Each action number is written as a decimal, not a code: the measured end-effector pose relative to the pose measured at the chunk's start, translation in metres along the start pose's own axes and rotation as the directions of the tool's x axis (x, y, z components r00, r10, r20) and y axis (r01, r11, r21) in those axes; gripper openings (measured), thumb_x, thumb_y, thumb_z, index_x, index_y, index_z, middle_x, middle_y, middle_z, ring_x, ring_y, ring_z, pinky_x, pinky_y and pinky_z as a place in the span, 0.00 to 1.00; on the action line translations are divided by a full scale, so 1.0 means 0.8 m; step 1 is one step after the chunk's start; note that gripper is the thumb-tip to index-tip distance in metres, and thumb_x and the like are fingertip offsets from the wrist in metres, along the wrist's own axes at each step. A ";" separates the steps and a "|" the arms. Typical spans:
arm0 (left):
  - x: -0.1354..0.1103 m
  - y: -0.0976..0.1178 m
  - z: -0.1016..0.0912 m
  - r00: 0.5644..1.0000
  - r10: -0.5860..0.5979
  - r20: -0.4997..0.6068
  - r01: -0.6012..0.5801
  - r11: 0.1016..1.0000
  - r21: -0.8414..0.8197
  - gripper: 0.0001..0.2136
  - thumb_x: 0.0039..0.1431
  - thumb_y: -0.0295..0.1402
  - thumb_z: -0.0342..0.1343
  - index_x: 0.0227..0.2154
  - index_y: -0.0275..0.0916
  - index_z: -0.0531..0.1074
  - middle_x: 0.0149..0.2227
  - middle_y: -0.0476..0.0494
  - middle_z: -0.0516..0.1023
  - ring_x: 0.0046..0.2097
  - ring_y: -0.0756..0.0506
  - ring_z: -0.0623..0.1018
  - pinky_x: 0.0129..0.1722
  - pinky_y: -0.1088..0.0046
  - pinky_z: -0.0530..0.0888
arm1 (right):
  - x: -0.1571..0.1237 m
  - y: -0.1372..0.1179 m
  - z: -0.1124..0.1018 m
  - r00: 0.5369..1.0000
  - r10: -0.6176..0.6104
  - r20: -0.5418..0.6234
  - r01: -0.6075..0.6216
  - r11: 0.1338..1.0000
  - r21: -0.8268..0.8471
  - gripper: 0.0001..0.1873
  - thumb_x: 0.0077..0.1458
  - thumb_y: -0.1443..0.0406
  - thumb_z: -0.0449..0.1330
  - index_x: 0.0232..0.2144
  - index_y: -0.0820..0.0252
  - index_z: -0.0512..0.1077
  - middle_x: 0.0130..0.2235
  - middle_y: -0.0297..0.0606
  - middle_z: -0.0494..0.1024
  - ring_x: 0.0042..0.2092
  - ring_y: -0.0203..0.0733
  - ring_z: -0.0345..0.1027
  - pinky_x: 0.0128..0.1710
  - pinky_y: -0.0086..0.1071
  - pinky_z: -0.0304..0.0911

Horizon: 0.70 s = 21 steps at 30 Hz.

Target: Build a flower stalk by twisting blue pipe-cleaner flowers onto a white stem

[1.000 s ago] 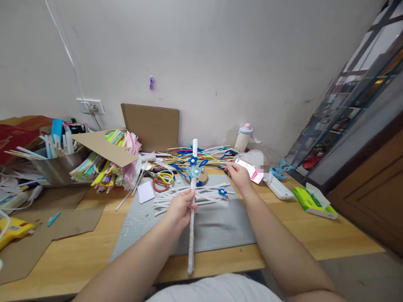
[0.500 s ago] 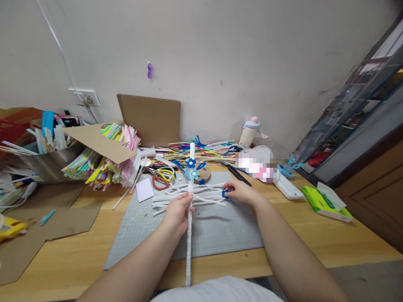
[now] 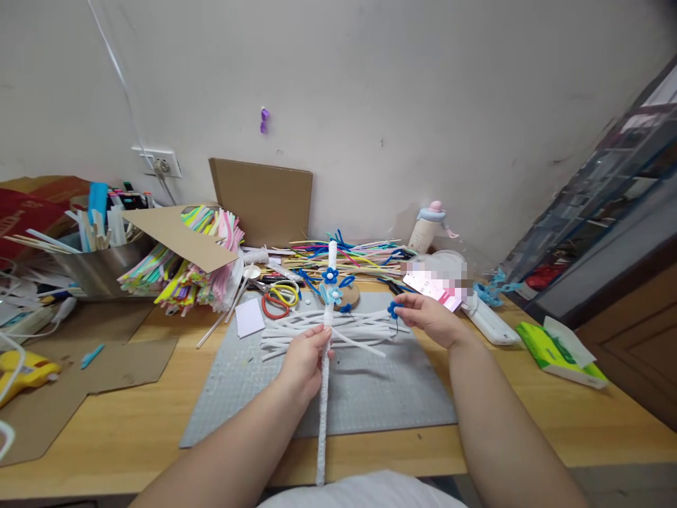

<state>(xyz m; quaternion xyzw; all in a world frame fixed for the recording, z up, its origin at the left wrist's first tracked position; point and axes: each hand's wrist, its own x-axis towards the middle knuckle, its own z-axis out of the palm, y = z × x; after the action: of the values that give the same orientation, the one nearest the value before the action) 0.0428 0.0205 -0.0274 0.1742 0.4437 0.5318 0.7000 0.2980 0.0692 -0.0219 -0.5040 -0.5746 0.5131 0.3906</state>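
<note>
Lifting the loose blue flower [image 3: 393, 310] off the white strips [image 3: 370, 329], the right hand [image 3: 431, 319] is now pinching its edge, while the left hand [image 3: 305, 361] is grasping the white-wrapped stem [image 3: 323, 416] above the cutting mat [image 3: 227, 398]; both pieces are now in hand, still apart.

Craft workspace: wooden desk [image 3: 391, 451] against wall [image 3: 338, 85], grey cutting mat [image 3: 391, 402], scissors [image 3: 276, 302], bundled pipe cleaners [image 3: 211, 289].

White stem [image 3: 323, 416], deep-blue flower [image 3: 392, 310]
</note>
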 end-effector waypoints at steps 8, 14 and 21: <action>0.001 -0.008 -0.001 0.998 0.038 0.053 -0.040 0.999 0.025 0.04 0.41 0.23 0.60 0.25 0.32 0.72 0.21 0.50 0.69 0.20 0.56 0.66 0.18 0.82 0.65 | -0.021 -0.033 0.107 0.999 0.002 0.034 -0.020 0.850 0.526 0.15 0.35 0.62 0.68 0.28 0.59 0.71 0.27 0.32 0.72 0.25 0.31 0.62 0.26 0.28 0.58; -0.001 -0.012 0.001 0.986 0.086 0.143 -0.083 0.996 -0.032 0.07 0.38 0.25 0.62 0.24 0.32 0.73 0.22 0.49 0.70 0.21 0.56 0.65 0.16 0.82 0.61 | -0.014 -0.019 0.167 0.994 -0.054 -0.091 0.086 0.912 0.402 0.14 0.38 0.60 0.66 0.28 0.61 0.71 0.20 0.28 0.69 0.18 0.27 0.53 0.17 0.24 0.47; 0.000 -0.017 -0.001 0.982 0.091 0.164 -0.081 0.995 -0.064 0.05 0.38 0.25 0.61 0.23 0.33 0.71 0.21 0.51 0.68 0.20 0.56 0.63 0.16 0.81 0.59 | -0.011 -0.014 0.169 0.978 -0.088 -0.190 0.142 0.947 0.290 0.14 0.39 0.60 0.65 0.30 0.61 0.71 0.25 0.32 0.73 0.20 0.29 0.57 0.18 0.25 0.50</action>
<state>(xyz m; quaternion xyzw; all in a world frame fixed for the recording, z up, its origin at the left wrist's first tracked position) 0.0507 0.0151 -0.0376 0.2172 0.3601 0.5575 0.7158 0.1668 0.0344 -0.0331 -0.4470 -0.4815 0.5249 0.5411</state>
